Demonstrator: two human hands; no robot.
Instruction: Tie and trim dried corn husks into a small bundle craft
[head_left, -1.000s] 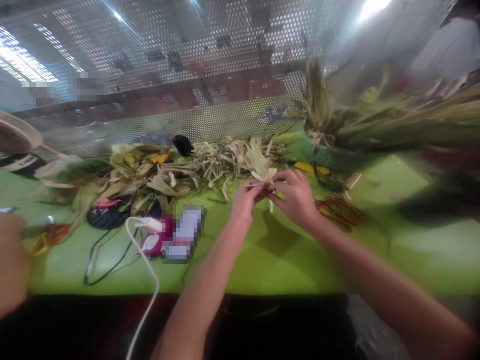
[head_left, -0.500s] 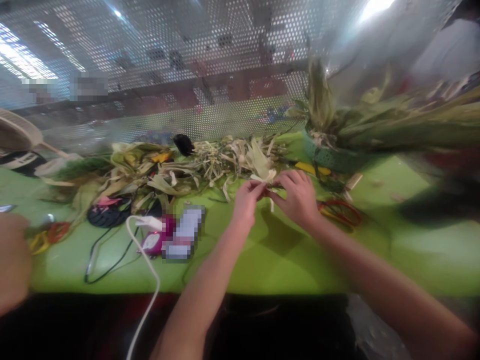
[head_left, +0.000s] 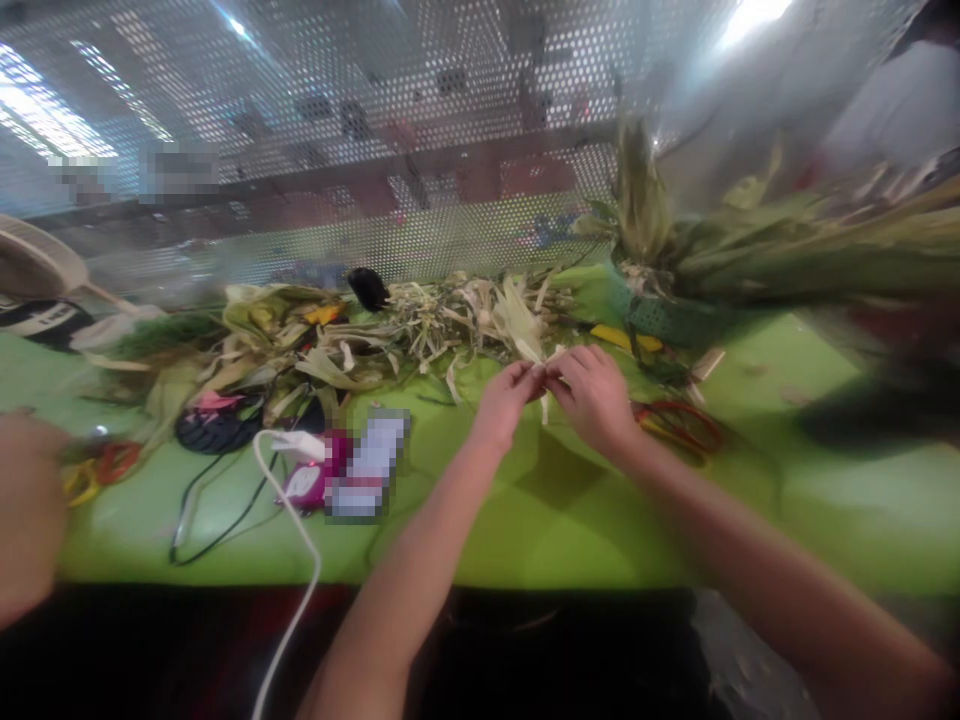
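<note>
Both my hands meet over the green table [head_left: 487, 530], fingertips nearly touching. My left hand [head_left: 504, 402] pinches a pale corn husk piece [head_left: 544, 358] from the left. From the right, my right hand [head_left: 594, 393] grips the same husk with thumb and fingers pressed together. A short pale strip hangs below the fingertips. The exact spot where the fingers close is partly hidden. Right behind my hands a broad pale husk leaf [head_left: 517, 318] stands up out of a long heap of dried husks [head_left: 442, 320].
A blurred phone [head_left: 367, 468], a magenta power strip [head_left: 309, 480] and a white cable [head_left: 311, 560] lie left of my arms. Red-handled scissors [head_left: 682, 428] rest by my right wrist. A green basket [head_left: 667, 308] holds long husks. Another person's arm [head_left: 30, 510] enters at left.
My fingertips have drawn closer together around the husk. The pale husk ends above the fingers are now less visible. Everything on the table stays in place.
</note>
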